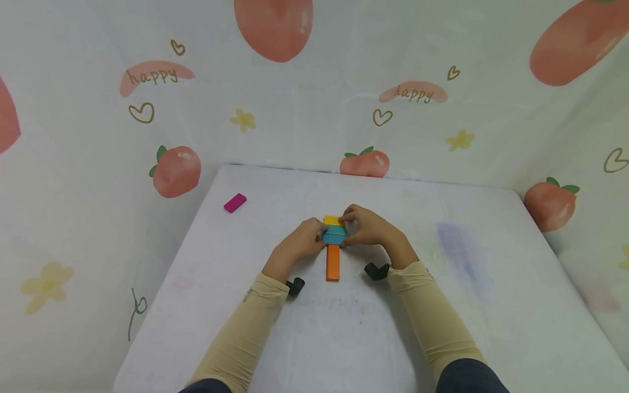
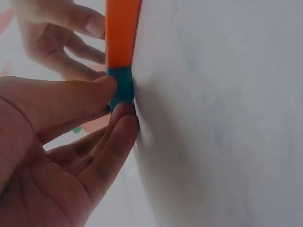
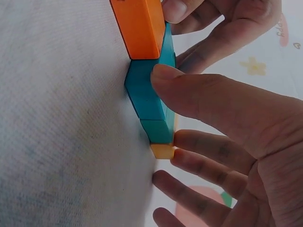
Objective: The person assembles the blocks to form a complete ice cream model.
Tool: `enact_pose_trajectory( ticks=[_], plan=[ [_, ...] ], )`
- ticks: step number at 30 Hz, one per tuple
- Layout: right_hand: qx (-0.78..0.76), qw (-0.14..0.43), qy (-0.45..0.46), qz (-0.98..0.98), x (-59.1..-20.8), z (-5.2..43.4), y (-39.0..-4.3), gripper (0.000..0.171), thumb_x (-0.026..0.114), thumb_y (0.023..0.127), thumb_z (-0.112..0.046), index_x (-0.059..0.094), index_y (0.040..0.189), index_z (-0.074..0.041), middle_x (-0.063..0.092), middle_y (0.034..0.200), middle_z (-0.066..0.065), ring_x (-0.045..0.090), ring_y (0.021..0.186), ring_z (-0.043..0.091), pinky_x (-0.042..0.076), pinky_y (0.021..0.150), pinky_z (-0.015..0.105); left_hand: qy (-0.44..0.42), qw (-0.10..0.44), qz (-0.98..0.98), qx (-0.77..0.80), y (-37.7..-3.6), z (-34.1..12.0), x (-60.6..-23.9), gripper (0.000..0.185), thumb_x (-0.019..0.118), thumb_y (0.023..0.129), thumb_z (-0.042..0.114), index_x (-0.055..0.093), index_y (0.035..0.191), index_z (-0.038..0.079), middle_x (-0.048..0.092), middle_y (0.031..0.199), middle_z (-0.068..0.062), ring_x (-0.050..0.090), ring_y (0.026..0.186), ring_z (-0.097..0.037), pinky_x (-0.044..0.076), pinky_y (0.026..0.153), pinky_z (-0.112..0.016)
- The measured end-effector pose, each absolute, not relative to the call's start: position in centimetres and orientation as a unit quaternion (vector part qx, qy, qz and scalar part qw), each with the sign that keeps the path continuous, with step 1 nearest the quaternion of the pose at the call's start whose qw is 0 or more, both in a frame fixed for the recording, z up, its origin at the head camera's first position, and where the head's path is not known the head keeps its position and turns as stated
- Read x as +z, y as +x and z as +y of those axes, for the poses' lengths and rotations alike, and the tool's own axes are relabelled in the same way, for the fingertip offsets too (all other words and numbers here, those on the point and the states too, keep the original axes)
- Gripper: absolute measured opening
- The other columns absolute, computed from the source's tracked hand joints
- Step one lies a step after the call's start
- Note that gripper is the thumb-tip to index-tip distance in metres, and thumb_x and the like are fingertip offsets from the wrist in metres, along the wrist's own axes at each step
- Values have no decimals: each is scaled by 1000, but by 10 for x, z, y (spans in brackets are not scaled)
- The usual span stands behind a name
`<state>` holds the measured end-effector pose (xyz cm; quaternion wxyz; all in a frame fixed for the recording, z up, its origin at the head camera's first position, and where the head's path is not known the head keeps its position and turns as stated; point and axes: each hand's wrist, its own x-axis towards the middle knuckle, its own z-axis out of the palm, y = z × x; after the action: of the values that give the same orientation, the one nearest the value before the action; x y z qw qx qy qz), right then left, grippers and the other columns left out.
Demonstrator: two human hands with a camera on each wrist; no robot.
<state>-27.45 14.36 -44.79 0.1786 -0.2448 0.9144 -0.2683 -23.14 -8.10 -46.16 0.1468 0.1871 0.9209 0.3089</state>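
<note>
A flat figure of blocks lies mid-table: a yellow block (image 1: 333,220) at the far end, a teal trapezoid block (image 1: 336,230), a blue trapezoid block (image 1: 334,239), and a long orange block (image 1: 333,263) nearest me. My left hand (image 1: 302,240) holds the figure's left side; in the left wrist view its thumb and fingers pinch the blue block (image 2: 124,85). From the right, my right hand (image 1: 371,226) grips the row, its thumb pressing the blue block (image 3: 143,90) while its fingertips touch near the yellow block (image 3: 163,151). Fingers partly hide the block edges.
A magenta block (image 1: 235,203) lies apart near the table's far left corner. Black wrist mounts (image 1: 377,271) stick out beside both wrists. Behind the white table (image 1: 491,245) hangs a fruit-patterned cloth (image 1: 304,109).
</note>
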Motion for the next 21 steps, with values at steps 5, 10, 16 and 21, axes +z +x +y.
enact_pose_trajectory(
  ticks=[5, 10, 16, 21],
  plan=[
    [-262, 183, -236, 918, -448, 143, -275, 65, 92, 83, -28, 69, 140, -6, 58, 141, 8, 53, 131, 29, 48, 116, 51, 174, 147, 917, 327, -230, -89, -460, 44, 67, 102, 6, 62, 146, 0, 63, 139, -17, 62, 105, -23, 56, 96, -37],
    [-256, 182, -232, 921, -447, 143, -274, 65, 92, 83, -30, 69, 140, -8, 58, 142, 7, 53, 132, 29, 48, 117, 51, 145, 136, 924, 326, -230, -104, -456, 41, 65, 104, 8, 62, 145, 4, 61, 145, -15, 65, 115, -27, 56, 105, -44],
    [-257, 182, -239, 919, -448, 144, -275, 65, 92, 83, -30, 69, 140, -7, 58, 141, 6, 53, 132, 28, 47, 118, 50, 101, 61, 949, 291, -235, -135, -452, 39, 66, 103, 11, 66, 140, 2, 63, 141, -18, 60, 133, -36, 48, 117, -50],
    [-249, 184, -247, 918, -451, 145, -277, 66, 92, 84, -31, 68, 141, -7, 57, 142, 6, 52, 132, 27, 46, 118, 49, 71, -14, 958, 279, -242, -170, -448, 38, 68, 100, 10, 67, 135, -5, 64, 137, -26, 57, 134, -44, 45, 119, -54]
  ],
)
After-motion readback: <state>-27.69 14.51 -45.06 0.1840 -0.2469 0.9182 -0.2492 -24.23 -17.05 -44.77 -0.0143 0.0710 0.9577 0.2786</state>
